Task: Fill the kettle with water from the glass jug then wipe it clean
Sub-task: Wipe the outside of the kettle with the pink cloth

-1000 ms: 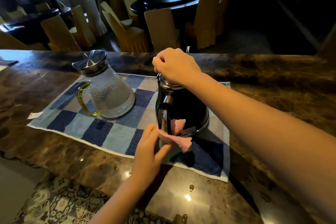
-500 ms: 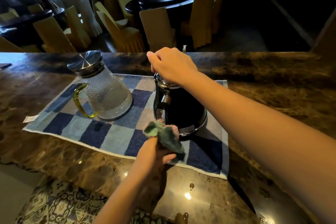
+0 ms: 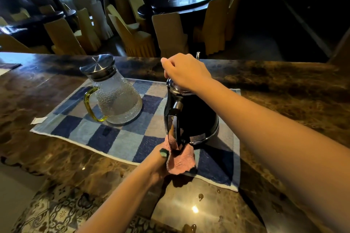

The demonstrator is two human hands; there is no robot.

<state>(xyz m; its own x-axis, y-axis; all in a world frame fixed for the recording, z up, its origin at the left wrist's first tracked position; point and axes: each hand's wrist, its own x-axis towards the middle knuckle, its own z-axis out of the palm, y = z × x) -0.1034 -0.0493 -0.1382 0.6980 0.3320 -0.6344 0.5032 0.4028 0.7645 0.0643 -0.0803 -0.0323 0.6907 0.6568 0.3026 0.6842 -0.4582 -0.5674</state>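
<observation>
A black kettle point(image 3: 197, 119) with a steel lid stands upright on a blue checked towel point(image 3: 117, 138). My right hand point(image 3: 186, 73) rests closed over the kettle's lid and hides most of it. My left hand point(image 3: 159, 164) grips a pink cloth point(image 3: 180, 161) and presses it against the lower end of the kettle's handle. To the left on the same towel stands the glass jug point(image 3: 117, 98), with a yellow handle and a steel lid, and a little water at its bottom.
The towel lies on a dark marble counter point(image 3: 284, 104), with water drops point(image 3: 200, 196) near its front edge. A small white tag point(image 3: 38, 120) lies left of the towel. Beyond the counter are covered chairs point(image 3: 170, 32) and round tables.
My left hand drew the cloth back off the kettle, then brought it forward again onto the handle's base. My right hand stayed on the lid. The jug has not moved.
</observation>
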